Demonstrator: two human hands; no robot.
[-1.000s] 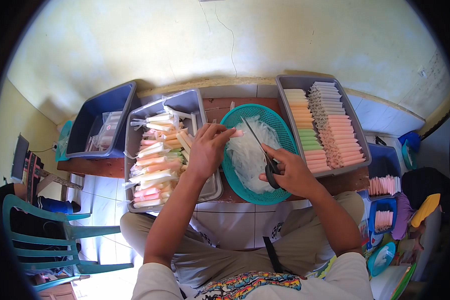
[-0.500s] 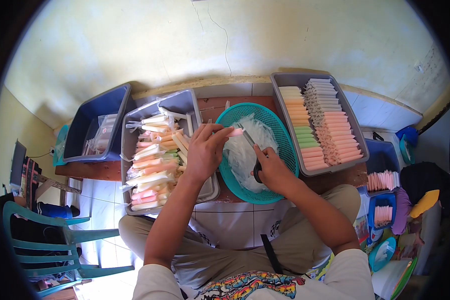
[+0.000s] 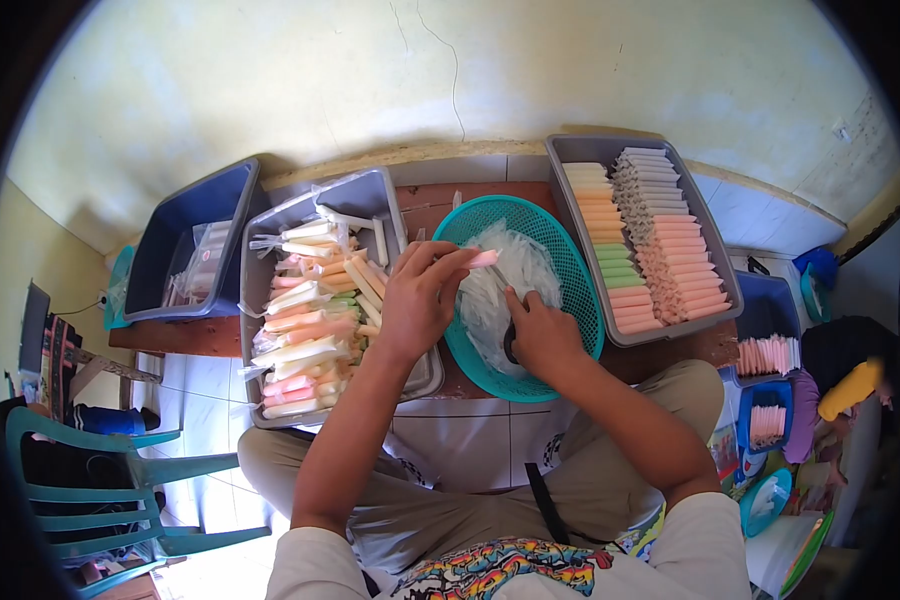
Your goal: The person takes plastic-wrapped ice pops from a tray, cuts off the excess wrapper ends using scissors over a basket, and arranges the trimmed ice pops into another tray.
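Observation:
Above the left side of a teal basket (image 3: 592, 345), my left hand (image 3: 422, 300) pinches a pink stick in clear plastic (image 3: 482, 259). My right hand (image 3: 545, 335) is closed round black-handled scissors (image 3: 511, 343), whose blades are hard to make out near the stick. Clear plastic scraps (image 3: 520, 260) lie in the basket below. To the left, a grey tray (image 3: 381, 190) holds loose wrapped sticks, white, orange and pink. Another grey tray (image 3: 735, 295) on the right holds neat rows of white, orange, green and pink sticks.
A dark blue tub (image 3: 155, 250) with a few packs stands at the far left of the brown table (image 3: 470, 385). Blue containers (image 3: 765, 290) with pink sticks stand low on the right. A green chair (image 3: 90, 475) is at lower left, near part of another person.
The scissors first stood open away from the stick, then met its end; now their blades sit lower, closer to the basket. My right hand has turned and shifted slightly left.

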